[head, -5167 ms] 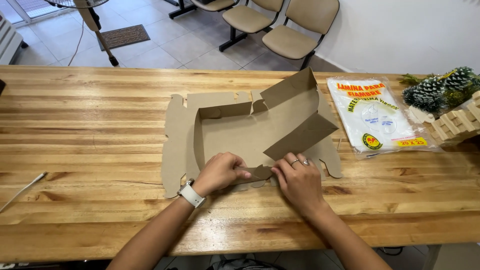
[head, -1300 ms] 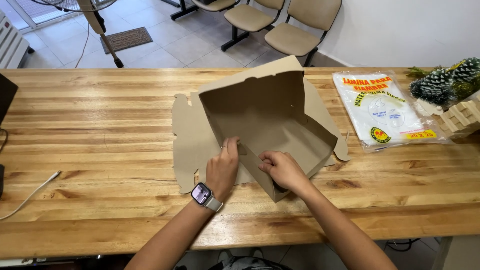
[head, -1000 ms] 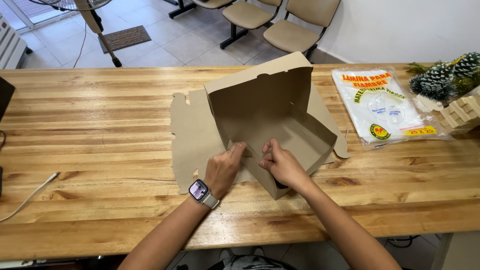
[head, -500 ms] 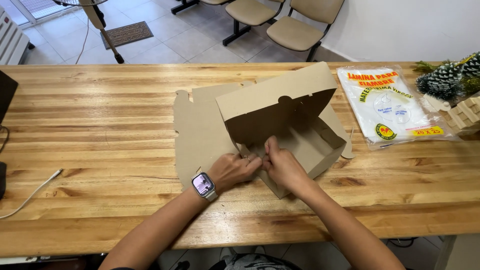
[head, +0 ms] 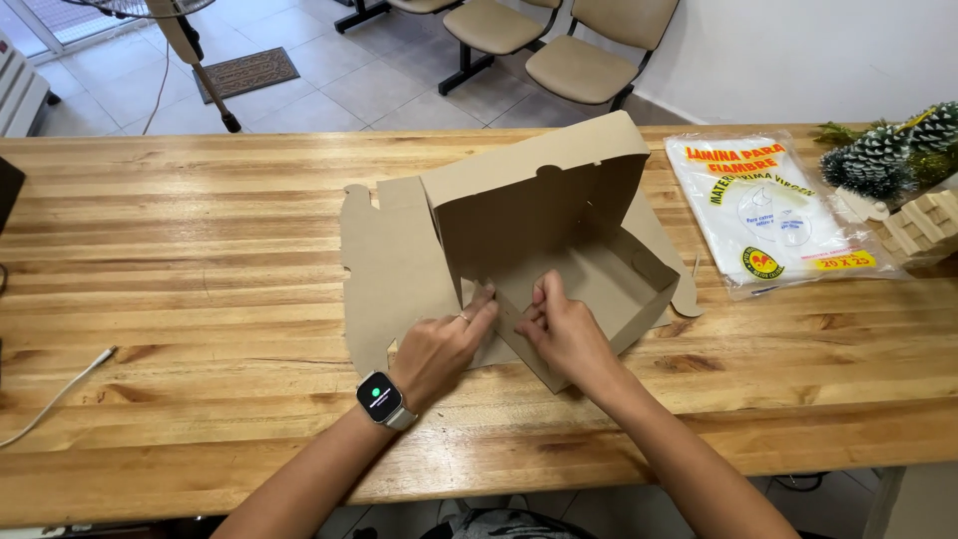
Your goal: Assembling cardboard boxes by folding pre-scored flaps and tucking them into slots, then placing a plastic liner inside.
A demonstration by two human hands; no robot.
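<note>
**Fingers pinched at the near corner of a half-raised box**

We have both hands at one spot: our left hand (head: 439, 347) and right hand (head: 561, 329) each pinch, fingers narrowed, the near corner of the plain brown die-cut cardboard box (head: 544, 235), lying mid-table with its back panel upright and a flat flap spread to the left.

In our judgement, the corner tab could buckle or tear if we press it askew, and the tall back panel may flop forward once our fingers slacken.

The light butcher-block wooden table (head: 190, 250) offers broad open room to the left. To the right lies a clear plastic packet of sheets (head: 773, 215), near the box's side flap, and the table's front edge sits close beneath our wrists.
</note>
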